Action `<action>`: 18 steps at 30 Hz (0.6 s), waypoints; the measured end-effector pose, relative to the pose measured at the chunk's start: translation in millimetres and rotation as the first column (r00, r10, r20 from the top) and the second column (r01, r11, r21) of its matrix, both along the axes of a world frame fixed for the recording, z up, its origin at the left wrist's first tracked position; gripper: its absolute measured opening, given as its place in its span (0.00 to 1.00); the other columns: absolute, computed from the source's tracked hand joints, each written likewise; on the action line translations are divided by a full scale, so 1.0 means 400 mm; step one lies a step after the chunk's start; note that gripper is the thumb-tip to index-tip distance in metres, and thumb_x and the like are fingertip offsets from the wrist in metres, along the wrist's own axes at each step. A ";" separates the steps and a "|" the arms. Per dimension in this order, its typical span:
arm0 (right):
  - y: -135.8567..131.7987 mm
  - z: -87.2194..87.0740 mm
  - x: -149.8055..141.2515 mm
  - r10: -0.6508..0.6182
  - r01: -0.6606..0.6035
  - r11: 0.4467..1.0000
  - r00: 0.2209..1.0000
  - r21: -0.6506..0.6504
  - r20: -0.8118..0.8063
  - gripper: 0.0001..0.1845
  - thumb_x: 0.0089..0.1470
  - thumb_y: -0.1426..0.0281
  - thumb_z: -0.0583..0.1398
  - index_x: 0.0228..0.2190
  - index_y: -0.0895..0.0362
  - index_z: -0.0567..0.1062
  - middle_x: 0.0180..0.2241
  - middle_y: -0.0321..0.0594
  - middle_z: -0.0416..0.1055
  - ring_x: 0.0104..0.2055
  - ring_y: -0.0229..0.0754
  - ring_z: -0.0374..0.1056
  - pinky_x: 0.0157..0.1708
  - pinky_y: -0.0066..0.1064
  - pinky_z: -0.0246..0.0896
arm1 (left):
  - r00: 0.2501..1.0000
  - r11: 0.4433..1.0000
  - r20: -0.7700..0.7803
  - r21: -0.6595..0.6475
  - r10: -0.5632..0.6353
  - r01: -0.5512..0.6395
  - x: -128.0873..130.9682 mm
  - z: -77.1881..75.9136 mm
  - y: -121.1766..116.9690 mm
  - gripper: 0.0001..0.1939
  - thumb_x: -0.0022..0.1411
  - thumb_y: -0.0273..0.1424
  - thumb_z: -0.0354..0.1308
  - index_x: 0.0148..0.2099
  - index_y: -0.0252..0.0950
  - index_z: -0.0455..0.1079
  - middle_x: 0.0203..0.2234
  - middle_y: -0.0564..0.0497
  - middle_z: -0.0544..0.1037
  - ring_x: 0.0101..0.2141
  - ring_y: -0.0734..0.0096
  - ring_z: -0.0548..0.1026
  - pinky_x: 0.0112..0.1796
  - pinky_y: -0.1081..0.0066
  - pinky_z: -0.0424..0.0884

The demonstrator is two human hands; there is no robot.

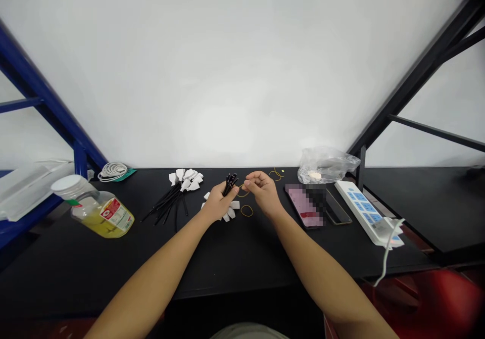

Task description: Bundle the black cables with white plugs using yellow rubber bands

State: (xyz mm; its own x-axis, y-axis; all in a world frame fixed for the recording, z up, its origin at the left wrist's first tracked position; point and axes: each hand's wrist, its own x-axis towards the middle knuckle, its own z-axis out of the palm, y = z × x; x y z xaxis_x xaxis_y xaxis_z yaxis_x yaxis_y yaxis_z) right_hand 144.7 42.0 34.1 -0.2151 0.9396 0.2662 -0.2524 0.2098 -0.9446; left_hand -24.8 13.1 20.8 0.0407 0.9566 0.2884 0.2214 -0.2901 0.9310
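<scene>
My left hand (215, 202) is closed round a bundle of thin black rods (230, 181), their ends sticking up above the fingers. White tabs (230, 212) fan out below that hand, seemingly at the rods' lower ends. Between thumb and forefinger, my right hand (263, 192) pinches a yellowish rubber band (243, 192), stretched toward the bundle. Whether the band passes round the rods is hidden by the fingers. Another rubber band (247, 210) lies on the black table (227, 263) just below my hands. To the left lies a loose pile of similar black rods (166, 205) with white tabs (188, 178).
On the left stand a clear jar (108, 215) and a coiled white cable (113, 171). More rubber bands (278, 175), a phone (303, 205), a second dark phone (337, 207), a plastic bag (328, 163) and a power strip (366, 210) lie right. A white wall rises behind.
</scene>
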 end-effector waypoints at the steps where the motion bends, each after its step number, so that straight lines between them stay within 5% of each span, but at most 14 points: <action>1: 0.000 0.003 0.001 -0.004 0.004 1.000 1.000 -0.012 -0.026 0.16 0.47 0.60 0.70 0.33 0.54 0.73 0.24 0.32 0.75 0.28 0.37 0.71 0.35 0.32 0.67 | 1.000 1.000 -0.004 -0.004 0.011 -0.011 -0.001 -0.002 0.001 0.18 0.61 0.46 0.59 0.30 0.36 0.68 0.18 0.55 0.66 0.21 0.74 0.65 0.23 0.74 0.62; 6: -0.006 0.020 0.008 0.131 -0.156 0.983 0.967 -0.101 -0.217 0.14 0.48 0.61 0.69 0.34 0.52 0.72 0.29 0.34 0.78 0.24 0.38 0.70 0.31 0.34 0.70 | 0.998 0.999 -0.061 0.044 -0.010 0.013 0.001 -0.006 0.004 0.14 0.61 0.41 0.59 0.30 0.37 0.67 0.20 0.55 0.66 0.22 0.74 0.65 0.24 0.73 0.62; 10: -0.005 0.017 0.003 0.076 -0.103 0.991 0.958 -0.083 -0.276 0.21 0.43 0.65 0.71 0.41 0.49 0.74 0.45 0.38 0.79 0.17 0.31 0.62 0.22 0.31 0.67 | 0.988 0.996 -0.138 0.050 -0.070 0.077 0.009 -0.005 0.001 0.10 0.61 0.35 0.58 0.29 0.38 0.66 0.20 0.55 0.67 0.22 0.74 0.65 0.24 0.73 0.61; 14: -0.011 0.020 0.002 0.041 -0.033 0.998 0.986 0.054 -0.161 0.33 0.41 0.62 0.73 0.51 0.47 0.74 0.47 0.41 0.79 0.29 0.39 0.72 0.35 0.37 0.71 | 0.970 0.991 -0.229 0.084 -0.079 0.100 0.013 0.002 -0.006 0.06 0.61 0.32 0.57 0.32 0.38 0.68 0.22 0.54 0.71 0.23 0.73 0.67 0.25 0.72 0.60; 18: -0.035 0.062 0.010 -0.089 0.015 0.931 0.979 0.366 0.186 0.25 0.49 0.62 0.70 0.50 0.45 0.77 0.43 0.40 0.80 0.48 0.50 0.71 0.53 0.48 0.64 | 0.942 0.992 -0.326 0.058 -0.084 0.108 0.027 0.011 -0.014 0.02 0.60 0.31 0.58 0.33 0.39 0.69 0.19 0.55 0.70 0.20 0.72 0.65 0.23 0.71 0.55</action>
